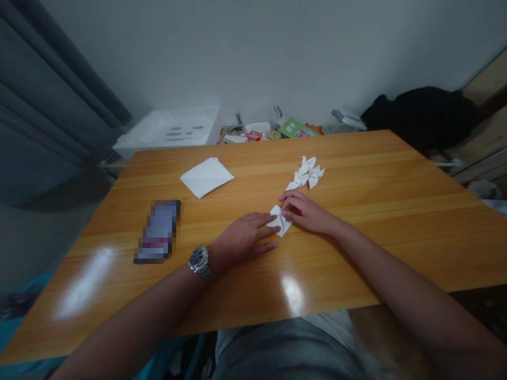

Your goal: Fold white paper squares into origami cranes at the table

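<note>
A small folded piece of white paper (pixel 279 222) lies on the wooden table (pixel 356 232) between my two hands. My left hand (pixel 241 238) lies flat with its fingers stretched out, the fingertips pressing on the paper's left edge; a silver watch (pixel 200 261) is on that wrist. My right hand (pixel 307 212) rests on the paper's right side with its fingers curled and pressed down on it. Just beyond the right hand lie a few finished white paper cranes (pixel 307 173).
A stack of white paper squares (pixel 206 177) lies at the table's far left-centre. A phone (pixel 159 230) lies left of my left hand. Behind the table stand a white box (pixel 170 129), small clutter (pixel 273 132) and a black bundle (pixel 423 113). Grey curtains (pixel 47 100) hang at left.
</note>
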{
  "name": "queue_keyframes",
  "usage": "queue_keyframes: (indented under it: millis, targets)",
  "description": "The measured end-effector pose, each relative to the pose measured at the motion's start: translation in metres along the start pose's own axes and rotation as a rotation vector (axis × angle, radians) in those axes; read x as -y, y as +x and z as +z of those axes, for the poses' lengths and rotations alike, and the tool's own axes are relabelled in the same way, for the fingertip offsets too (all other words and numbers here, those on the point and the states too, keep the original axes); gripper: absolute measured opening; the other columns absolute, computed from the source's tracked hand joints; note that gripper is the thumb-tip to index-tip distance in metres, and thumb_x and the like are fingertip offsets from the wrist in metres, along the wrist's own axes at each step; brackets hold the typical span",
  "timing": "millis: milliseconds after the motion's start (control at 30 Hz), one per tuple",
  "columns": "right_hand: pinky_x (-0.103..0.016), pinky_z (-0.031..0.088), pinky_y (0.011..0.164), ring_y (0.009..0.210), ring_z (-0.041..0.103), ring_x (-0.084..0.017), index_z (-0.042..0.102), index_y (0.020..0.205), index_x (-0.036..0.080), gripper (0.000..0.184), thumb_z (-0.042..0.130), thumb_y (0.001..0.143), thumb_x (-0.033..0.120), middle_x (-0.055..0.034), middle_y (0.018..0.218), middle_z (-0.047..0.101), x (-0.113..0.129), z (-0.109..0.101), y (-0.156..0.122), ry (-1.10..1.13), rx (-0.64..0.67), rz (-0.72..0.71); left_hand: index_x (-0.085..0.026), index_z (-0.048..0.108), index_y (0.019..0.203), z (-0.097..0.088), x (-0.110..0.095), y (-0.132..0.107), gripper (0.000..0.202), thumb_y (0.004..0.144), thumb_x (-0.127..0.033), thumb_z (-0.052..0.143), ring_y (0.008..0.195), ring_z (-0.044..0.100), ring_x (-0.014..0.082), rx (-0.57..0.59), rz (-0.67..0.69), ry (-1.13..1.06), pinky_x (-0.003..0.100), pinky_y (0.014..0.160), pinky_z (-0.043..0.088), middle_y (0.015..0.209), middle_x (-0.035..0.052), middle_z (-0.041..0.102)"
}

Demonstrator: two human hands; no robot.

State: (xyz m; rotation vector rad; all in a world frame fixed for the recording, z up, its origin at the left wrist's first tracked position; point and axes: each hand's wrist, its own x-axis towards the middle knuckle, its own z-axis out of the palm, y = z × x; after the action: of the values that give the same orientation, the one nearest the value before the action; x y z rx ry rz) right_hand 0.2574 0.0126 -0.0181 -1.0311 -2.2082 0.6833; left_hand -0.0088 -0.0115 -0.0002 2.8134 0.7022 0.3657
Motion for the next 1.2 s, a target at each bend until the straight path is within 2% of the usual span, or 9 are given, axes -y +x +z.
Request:
queue_keyframes:
  millis: [367, 500, 700, 833, 1200]
  targets:
    - [-0.047, 0.047, 0.104, 0.12, 0.056, -0.026, 0.064, 0.087, 0.021, 0.012, 0.065, 0.094, 0.03, -0.0115, 0.123, 0.057, -0.004, 0.009, -0.002, -0.055, -0.074, 0.055, -0.026, 0.067, 0.128, -0.002, -0.002, 0.001, 0.034, 0.102, -0.044, 0.054, 0.137, 0.054, 0.028, -0.018, 0.058, -0.034, 0.048, 0.112, 0.046, 0.147, 0.0096, 0.057]
    - [-0.046, 0.047, 0.104, 0.118, 0.057, -0.026, 0.062, 0.086, 0.021, 0.014, 0.06, 0.097, 0.029, -0.0116, 0.123, 0.057, -0.003, 0.01, -0.002, -0.073, -0.078, 0.057, -0.026, 0.068, 0.126, -0.002, -0.003, 0.001, 0.032, 0.101, -0.043, 0.056, 0.133, 0.056, 0.0274, -0.034, 0.045, -0.046, 0.047, 0.11, 0.048, 0.145, 0.0098, 0.059]
    - [-0.047, 0.048, 0.103, 0.115, 0.058, -0.026, 0.059, 0.083, 0.021, 0.016, 0.058, 0.098, 0.028, -0.012, 0.122, 0.057, -0.002, 0.013, -0.001, -0.085, -0.086, 0.066, -0.023, 0.061, 0.136, -0.003, -0.003, 0.003, 0.042, 0.1, -0.044, 0.057, 0.131, 0.058, 0.0264, -0.035, 0.06, -0.061, 0.045, 0.11, 0.048, 0.139, 0.0115, 0.063]
    - [-0.048, 0.048, 0.103, 0.114, 0.058, -0.026, 0.06, 0.083, 0.021, 0.015, 0.059, 0.097, 0.028, -0.0121, 0.121, 0.058, -0.001, 0.016, 0.0, -0.094, -0.116, 0.074, -0.027, 0.051, 0.147, -0.004, -0.004, 0.006, 0.048, 0.102, -0.04, 0.055, 0.133, 0.056, 0.0242, -0.022, 0.071, -0.067, 0.044, 0.112, 0.046, 0.14, 0.0091, 0.063]
    - [-0.048, 0.048, 0.102, 0.115, 0.058, -0.026, 0.057, 0.08, 0.021, 0.017, 0.06, 0.096, 0.026, -0.0124, 0.119, 0.058, 0.003, 0.017, 0.0, -0.125, -0.136, 0.088, -0.022, 0.056, 0.143, 0.0, -0.002, 0.005, 0.042, 0.106, -0.038, 0.044, 0.135, 0.052, 0.026, 0.024, 0.07, 0.012, 0.043, 0.118, 0.04, 0.142, 0.0082, 0.06]
